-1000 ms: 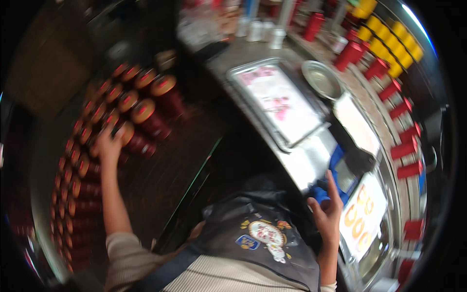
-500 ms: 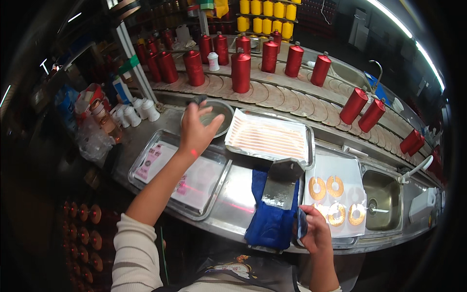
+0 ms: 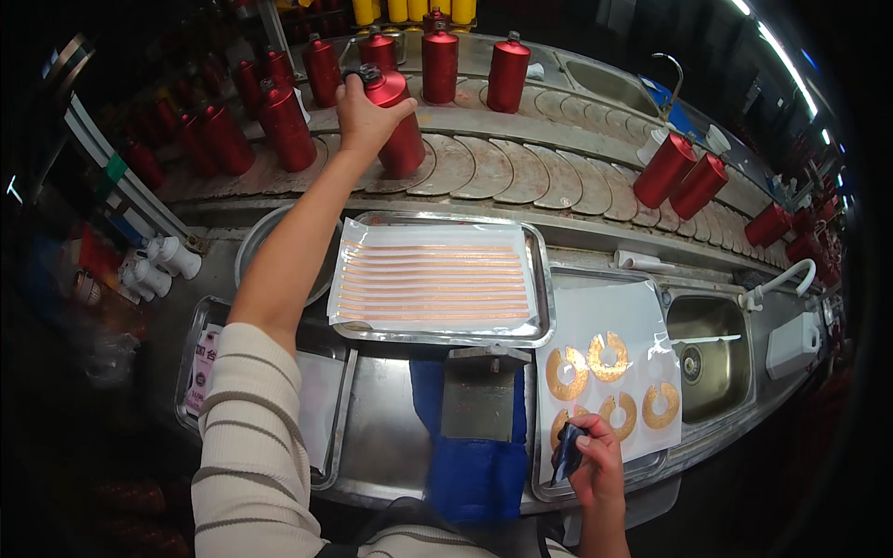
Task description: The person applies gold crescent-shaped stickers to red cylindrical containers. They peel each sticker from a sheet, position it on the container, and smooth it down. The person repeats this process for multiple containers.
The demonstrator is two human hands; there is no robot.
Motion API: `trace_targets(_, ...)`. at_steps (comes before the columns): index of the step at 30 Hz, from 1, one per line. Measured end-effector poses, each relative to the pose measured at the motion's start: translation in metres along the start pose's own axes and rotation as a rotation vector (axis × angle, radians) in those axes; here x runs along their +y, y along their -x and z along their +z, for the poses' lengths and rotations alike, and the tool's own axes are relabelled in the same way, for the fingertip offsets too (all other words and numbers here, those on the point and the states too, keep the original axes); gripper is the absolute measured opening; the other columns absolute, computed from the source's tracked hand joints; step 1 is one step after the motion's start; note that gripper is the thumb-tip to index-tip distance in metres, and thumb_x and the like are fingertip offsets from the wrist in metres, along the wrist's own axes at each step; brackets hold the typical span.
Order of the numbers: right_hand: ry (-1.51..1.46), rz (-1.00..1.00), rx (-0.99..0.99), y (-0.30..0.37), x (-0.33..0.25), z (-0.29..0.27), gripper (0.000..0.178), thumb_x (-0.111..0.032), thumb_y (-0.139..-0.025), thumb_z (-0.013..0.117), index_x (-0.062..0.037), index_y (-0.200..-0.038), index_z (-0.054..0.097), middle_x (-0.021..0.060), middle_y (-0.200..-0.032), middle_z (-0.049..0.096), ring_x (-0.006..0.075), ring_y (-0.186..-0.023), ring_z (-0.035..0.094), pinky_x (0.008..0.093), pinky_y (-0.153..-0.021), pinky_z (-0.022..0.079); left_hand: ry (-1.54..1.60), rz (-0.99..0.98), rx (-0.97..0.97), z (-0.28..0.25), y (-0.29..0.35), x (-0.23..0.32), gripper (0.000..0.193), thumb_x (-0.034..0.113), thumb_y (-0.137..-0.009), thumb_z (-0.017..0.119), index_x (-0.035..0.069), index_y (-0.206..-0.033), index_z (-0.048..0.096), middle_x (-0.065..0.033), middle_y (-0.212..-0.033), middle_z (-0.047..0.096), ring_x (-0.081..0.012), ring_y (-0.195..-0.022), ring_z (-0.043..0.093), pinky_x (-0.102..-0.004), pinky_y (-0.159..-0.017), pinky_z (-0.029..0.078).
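Note:
My left hand (image 3: 365, 119) stretches far out over the conveyor, its fingers wrapped round the shoulder of a red metallic bottle (image 3: 404, 149). Something small and black sits at the fingertips by the bottle's neck; its kind is unclear. My right hand (image 3: 598, 465) pinches a dark, flat scraper-like piece (image 3: 566, 452) above the near edge of the right tray. Under it a white backing sheet (image 3: 605, 316) carries several gold open-ring stickers (image 3: 609, 357). In the middle, a sheet of thin copper-coloured strips (image 3: 433, 284) lies in a metal tray (image 3: 545, 307).
A metal stand (image 3: 479, 400) rises over a blue cloth (image 3: 476, 479). My left forearm partly covers a round metal bowl (image 3: 256, 249) and a tray of printed labels (image 3: 200, 370). More red bottles (image 3: 509, 74) stand on the plated conveyor (image 3: 530, 172). A sink (image 3: 712, 372) lies right.
My left hand has moved from above the bowl to the conveyor and closed on a red bottle. My right hand still holds the dark piece, now lower. The view has shifted.

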State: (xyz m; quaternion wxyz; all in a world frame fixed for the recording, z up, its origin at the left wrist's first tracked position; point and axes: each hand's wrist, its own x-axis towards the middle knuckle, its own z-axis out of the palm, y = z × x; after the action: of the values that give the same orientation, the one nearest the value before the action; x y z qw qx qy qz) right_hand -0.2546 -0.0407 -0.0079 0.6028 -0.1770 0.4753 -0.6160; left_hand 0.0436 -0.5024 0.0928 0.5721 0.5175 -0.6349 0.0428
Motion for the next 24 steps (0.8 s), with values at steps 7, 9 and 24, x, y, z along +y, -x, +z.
trace_targets(7, 0.302, 0.178, -0.218, 0.005, -0.008, 0.020, 0.014, -0.012, -0.090, 0.067, 0.0019, -0.088, 0.067, 0.0056, -0.088, 0.068, 0.0110, -0.086, 0.060, 0.0251, -0.084, 0.045, 0.442, -0.010, -0.221, -0.219, 0.115, 0.131, 0.077, 0.001, -0.069, 0.089, 0.003, -0.131, 0.044, -0.0128, -0.120, 0.061, -0.0209, -0.106, 0.066, -0.0357, -0.094, 0.057)
trace_targets(9, 0.566, -0.081, -0.393, 0.010, 0.000, 0.036, 0.019, -0.015, -0.089, 0.069, 0.0000, -0.100, 0.068, 0.0045, -0.087, 0.066, 0.0071, -0.074, 0.057, 0.0230, -0.064, 0.046, 0.467, -0.065, -0.364, -0.279, 0.164, 0.148, 0.089, 0.002, -0.065, 0.088, 0.003, -0.139, 0.039, -0.0145, -0.129, 0.057, -0.0243, -0.114, 0.062, -0.0396, -0.099, 0.054)
trace_targets(24, 1.224, -0.571, 0.060, -0.069, -0.021, -0.029, 0.025, -0.014, -0.085, 0.065, -0.0063, -0.109, 0.065, 0.0115, -0.083, 0.066, 0.0269, -0.075, 0.066, 0.0383, -0.070, 0.051, 0.788, -0.213, -1.099, -0.290, 0.247, 0.144, 0.094, 0.007, -0.048, 0.092, 0.008, -0.134, 0.055, -0.0105, -0.144, 0.051, -0.0225, -0.130, 0.051, -0.0389, -0.109, 0.041)
